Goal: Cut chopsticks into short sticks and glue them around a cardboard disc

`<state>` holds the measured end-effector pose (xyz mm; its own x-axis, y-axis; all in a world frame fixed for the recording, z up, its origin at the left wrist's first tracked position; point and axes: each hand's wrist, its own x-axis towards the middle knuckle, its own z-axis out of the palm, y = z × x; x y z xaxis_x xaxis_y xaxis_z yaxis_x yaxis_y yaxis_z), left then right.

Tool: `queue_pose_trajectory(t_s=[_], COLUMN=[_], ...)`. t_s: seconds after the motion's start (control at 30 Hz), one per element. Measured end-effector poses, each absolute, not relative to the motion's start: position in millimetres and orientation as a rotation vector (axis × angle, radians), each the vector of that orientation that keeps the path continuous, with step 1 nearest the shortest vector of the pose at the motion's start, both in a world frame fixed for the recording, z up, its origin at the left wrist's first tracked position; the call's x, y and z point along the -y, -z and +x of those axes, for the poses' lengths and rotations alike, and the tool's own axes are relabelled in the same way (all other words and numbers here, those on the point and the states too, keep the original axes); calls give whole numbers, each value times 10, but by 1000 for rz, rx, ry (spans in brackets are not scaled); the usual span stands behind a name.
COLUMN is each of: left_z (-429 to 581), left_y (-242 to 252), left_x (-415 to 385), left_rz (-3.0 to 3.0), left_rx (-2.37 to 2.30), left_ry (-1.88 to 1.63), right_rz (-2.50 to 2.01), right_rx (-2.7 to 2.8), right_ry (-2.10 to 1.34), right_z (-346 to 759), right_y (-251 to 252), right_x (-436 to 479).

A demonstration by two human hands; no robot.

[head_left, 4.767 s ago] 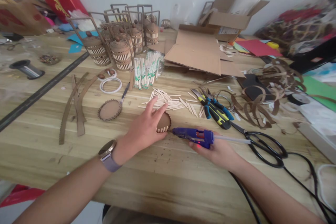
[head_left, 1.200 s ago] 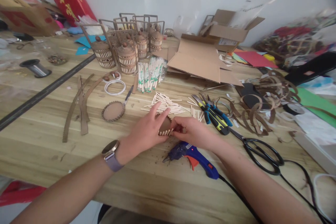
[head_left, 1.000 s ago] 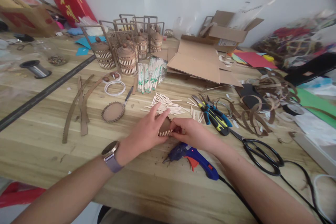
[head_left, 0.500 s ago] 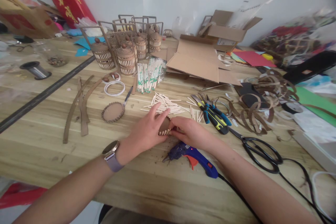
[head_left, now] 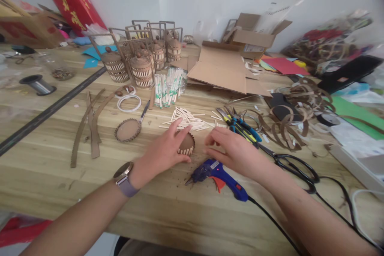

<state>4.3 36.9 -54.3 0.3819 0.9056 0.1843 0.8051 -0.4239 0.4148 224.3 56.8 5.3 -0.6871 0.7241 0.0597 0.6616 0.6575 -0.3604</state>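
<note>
A small round cardboard base (head_left: 187, 142) lies on the table, edged with a corrugated rim. Short wooden sticks stand along its near side. My left hand (head_left: 166, 144), wearing a watch at the wrist, steadies the base with thumb and fingers around its left side, hiding part of it. Just right of the base hovers my right hand (head_left: 229, 150), its fingers bent and apart, with nothing visible in them. Beneath that hand lies a blue glue gun (head_left: 222, 178), nozzle pointing left. Beyond the base is a pile of cut wooden sticks (head_left: 187, 118).
To the left sits a second round base (head_left: 127, 130) near cardboard strips (head_left: 93, 128). Finished lidded baskets (head_left: 142, 70) stand behind. Pliers (head_left: 243, 128), black scissors (head_left: 297, 170) and curled strips (head_left: 291, 120) lie to the right. Flattened cardboard (head_left: 222, 68) is at the back.
My right hand has come off the rim of the base and moved right, its fingers parting. My left hand stays at the base. The view has shifted slightly.
</note>
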Motion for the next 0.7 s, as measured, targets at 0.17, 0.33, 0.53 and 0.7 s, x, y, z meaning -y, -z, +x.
queue_pose_trajectory(t_s=[0.17, 0.33, 0.53, 0.7], left_z=[20, -37, -27, 44], left_y=[559, 522, 450, 449], left_x=[-374, -395, -380, -353], left_rz=[2407, 2386, 2346, 2311], left_rx=[-1474, -1442, -1487, -1599], left_ry=[-567, -528, -514, -535], right_rz=[-1679, -1741, -1571, -1424], right_rx=[2760, 2686, 2420, 1957], right_ry=[-663, -845, -1105, -1370], right_z=[2514, 2566, 2714, 2846], right_y=[-170, 108, 136, 113], right_x=[-269, -85, -86, -177])
